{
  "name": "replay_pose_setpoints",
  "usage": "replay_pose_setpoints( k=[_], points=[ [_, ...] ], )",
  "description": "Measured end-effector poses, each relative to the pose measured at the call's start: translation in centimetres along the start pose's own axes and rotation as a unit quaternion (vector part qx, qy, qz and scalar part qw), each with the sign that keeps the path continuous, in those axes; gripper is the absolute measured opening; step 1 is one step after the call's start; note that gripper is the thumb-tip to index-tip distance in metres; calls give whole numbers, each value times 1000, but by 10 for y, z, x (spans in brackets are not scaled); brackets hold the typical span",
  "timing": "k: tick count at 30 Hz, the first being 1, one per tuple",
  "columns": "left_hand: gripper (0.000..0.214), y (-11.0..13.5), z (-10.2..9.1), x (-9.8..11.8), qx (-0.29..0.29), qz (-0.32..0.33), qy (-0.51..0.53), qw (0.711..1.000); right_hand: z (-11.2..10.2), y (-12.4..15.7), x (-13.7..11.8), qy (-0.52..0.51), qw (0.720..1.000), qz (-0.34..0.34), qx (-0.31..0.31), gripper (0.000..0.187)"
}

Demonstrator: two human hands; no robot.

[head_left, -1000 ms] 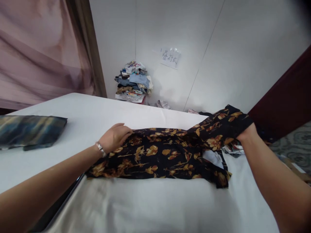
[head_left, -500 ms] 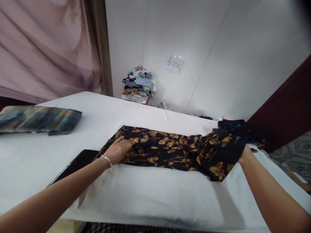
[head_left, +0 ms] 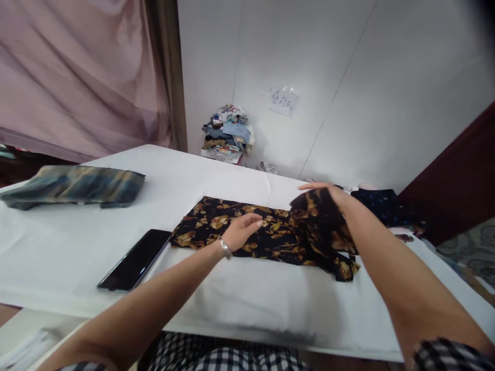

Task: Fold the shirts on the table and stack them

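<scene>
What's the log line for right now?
left hand: over flowery cloth | right hand: at cloth's raised right end | phone: on white table, near cloth

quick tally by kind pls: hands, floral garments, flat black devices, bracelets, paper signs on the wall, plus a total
Hands (left hand, right hand): 2
Floral garment: 1
Flat black device: 1
Bracelet: 1
Paper sign: 1
Total: 6

beyond your white, cloth-covered table (head_left: pixel 185 178), you face a pale grey wall (head_left: pixel 278 46) with thin seams (head_left: pixel 359 41); a draped pink curtain (head_left: pixel 77 67) hangs left, a dark maroon panel (head_left: pixel 456 170) and grey patterned floor (head_left: pixel 474 252) show right.
</scene>
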State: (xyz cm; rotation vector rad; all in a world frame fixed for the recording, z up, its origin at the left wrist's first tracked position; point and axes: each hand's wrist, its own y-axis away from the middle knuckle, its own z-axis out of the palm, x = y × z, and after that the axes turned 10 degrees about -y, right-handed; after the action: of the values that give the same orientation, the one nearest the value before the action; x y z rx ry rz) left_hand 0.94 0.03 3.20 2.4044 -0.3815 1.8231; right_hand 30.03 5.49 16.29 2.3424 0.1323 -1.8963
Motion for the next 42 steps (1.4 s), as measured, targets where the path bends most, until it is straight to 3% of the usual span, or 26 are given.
replay_pose_setpoints(
  k=[1,3,5,7,10,15,19,21,24,27,29,31,34,38,42],
  points=[
    [45,-4,15,2,-25,-48,92,994,18,-14,-3,55,995,44,-74,40],
    [61,-9,39,-2,-71,-163,264,948,51,-41,-6,174,973,41,-144,46],
    [71,-10,52,-12,-84,-256,382,884,71,-62,-3,203,966,20,-158,50],
    [73,-7,54,-25,-62,-300,440,844,72,-73,7,151,977,-11,-148,50],
    [64,-1,48,-34,-44,-316,441,839,38,-72,31,98,992,-15,-74,43],
    [29,0,43,-23,-27,-277,396,875,-33,-51,86,204,975,28,81,28],
    [32,-7,30,-16,-25,-233,388,891,-51,-38,126,237,963,17,126,37],
    [40,-10,16,-19,26,-205,327,922,-51,-33,142,239,962,9,129,41],
    [40,-4,1,-25,165,-190,172,952,-46,-27,162,259,957,-33,123,44],
    [44,16,6,-25,243,-79,-29,966,-39,-26,178,303,940,-92,129,43],
    [49,33,19,-25,224,26,-175,958,-32,-27,185,322,932,-114,125,42],
    [52,46,31,-26,184,67,-255,947,-25,-29,189,329,929,-130,106,40],
    [55,58,34,-37,153,20,-321,934,-15,-29,191,339,925,-151,86,40],
    [59,65,9,-55,156,-39,-426,890,-11,-28,187,362,914,-156,97,42],
    [32,70,-15,-64,146,-47,-451,879,-7,-22,184,393,904,-130,105,41]
  ],
)
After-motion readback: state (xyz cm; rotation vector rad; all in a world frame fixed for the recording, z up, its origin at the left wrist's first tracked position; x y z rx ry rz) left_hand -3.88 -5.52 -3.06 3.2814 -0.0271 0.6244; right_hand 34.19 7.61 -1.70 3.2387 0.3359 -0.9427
